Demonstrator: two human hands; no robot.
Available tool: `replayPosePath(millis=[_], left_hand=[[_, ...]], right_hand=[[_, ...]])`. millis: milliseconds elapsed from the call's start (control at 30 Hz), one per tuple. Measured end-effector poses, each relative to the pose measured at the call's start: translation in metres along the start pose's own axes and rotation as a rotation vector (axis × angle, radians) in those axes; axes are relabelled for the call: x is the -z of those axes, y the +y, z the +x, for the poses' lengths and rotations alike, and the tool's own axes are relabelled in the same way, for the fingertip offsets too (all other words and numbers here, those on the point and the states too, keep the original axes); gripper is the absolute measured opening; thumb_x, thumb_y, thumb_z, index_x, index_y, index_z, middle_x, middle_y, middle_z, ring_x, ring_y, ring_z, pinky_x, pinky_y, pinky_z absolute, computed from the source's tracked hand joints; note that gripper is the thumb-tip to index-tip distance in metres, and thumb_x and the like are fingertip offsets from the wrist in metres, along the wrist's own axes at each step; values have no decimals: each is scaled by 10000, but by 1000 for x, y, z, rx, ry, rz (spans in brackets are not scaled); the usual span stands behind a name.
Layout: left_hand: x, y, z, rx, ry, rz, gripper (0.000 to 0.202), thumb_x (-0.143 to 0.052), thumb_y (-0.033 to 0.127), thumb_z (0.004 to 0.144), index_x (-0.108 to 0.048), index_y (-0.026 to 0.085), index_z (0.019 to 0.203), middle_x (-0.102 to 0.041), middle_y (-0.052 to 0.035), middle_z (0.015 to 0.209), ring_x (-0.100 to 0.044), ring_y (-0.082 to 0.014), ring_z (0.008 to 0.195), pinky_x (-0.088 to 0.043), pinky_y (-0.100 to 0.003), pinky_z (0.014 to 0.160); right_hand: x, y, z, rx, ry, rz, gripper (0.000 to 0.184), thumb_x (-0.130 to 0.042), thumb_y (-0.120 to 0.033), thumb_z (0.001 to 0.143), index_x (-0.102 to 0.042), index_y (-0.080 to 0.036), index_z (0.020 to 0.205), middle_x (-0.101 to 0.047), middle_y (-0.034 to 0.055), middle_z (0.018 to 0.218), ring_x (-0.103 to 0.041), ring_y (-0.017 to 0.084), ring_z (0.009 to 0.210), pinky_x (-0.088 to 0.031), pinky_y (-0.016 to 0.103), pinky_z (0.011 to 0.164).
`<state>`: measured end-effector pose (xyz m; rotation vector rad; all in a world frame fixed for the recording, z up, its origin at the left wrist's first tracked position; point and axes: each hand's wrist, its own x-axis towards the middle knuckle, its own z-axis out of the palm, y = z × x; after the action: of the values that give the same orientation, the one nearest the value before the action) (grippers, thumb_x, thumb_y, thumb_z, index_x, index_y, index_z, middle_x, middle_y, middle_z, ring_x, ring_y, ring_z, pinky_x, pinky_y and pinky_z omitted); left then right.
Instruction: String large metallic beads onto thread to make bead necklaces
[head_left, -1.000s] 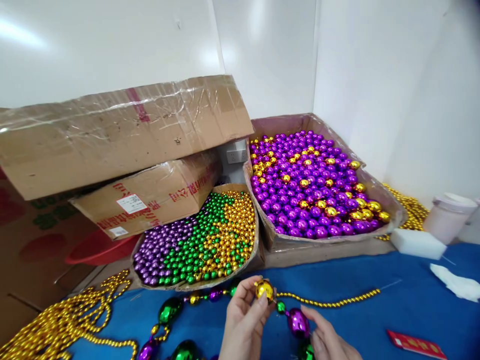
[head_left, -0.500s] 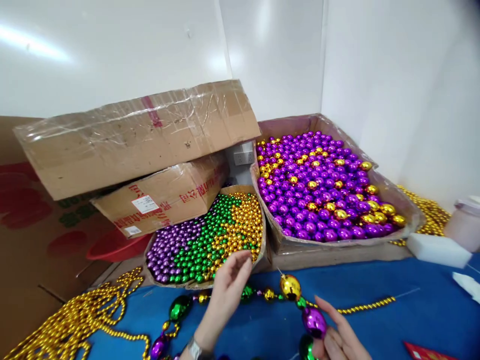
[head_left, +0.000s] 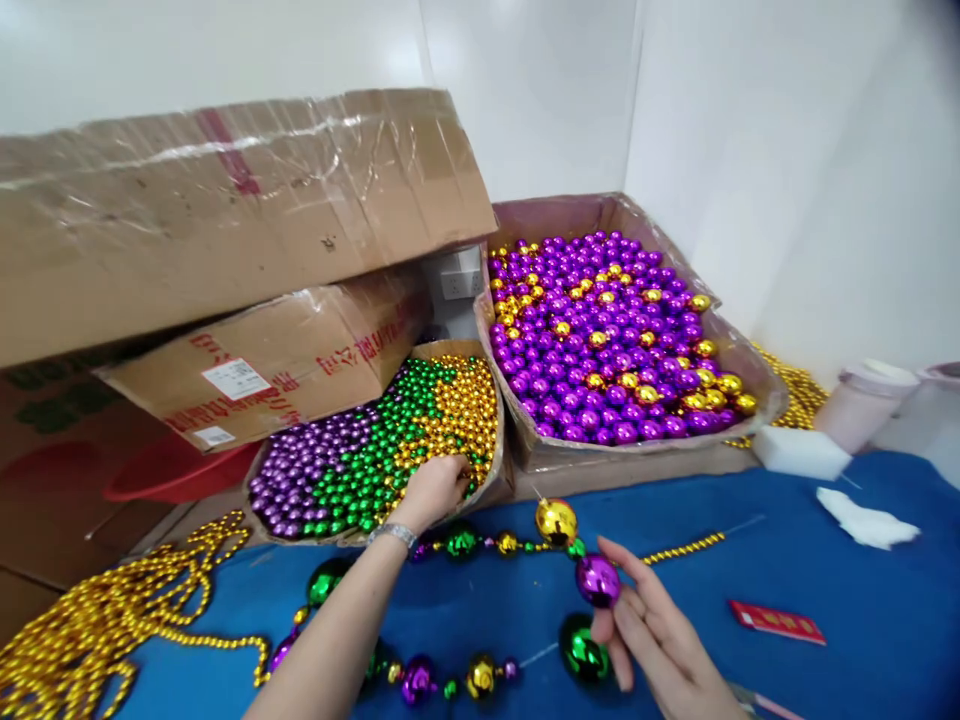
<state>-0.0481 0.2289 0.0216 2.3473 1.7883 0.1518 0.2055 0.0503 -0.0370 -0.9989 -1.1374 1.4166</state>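
Left hand (head_left: 433,487) in small-bead tray (head_left: 504,470); right hand (head_left: 652,640) holds bead strand (head_left: 598,580).

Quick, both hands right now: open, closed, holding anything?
Left hand: curled down into the gold beads of the small-bead tray; any hold cannot be told.
Right hand: open, fingers against the large purple bead on the strand.
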Motion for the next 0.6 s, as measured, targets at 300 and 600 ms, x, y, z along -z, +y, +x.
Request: replayPosePath(millis=[300,600], left_hand=[[-6,-4,12,-48,-40,70,222,-545,317,888,-609,155,1026,-640,-63,1032,-615,-204,925,-497,-429,830],[-1,-4,6,-103,-13,-5,200,-552,307,886,-621,144,979,-654,-55,986,-627,-192,887,-510,-411,806]], right_hand=[[6,-12,0,44,2,-2,455,-371,-447,958,-271,-298,1377,-614,-13,800,-484,91,524,-399,262,571],[4,-17,2,17,38,102,482,-422,-488,929,-303,-294,1354,-626,-16,766,-470,73,488,-362,239,523]])
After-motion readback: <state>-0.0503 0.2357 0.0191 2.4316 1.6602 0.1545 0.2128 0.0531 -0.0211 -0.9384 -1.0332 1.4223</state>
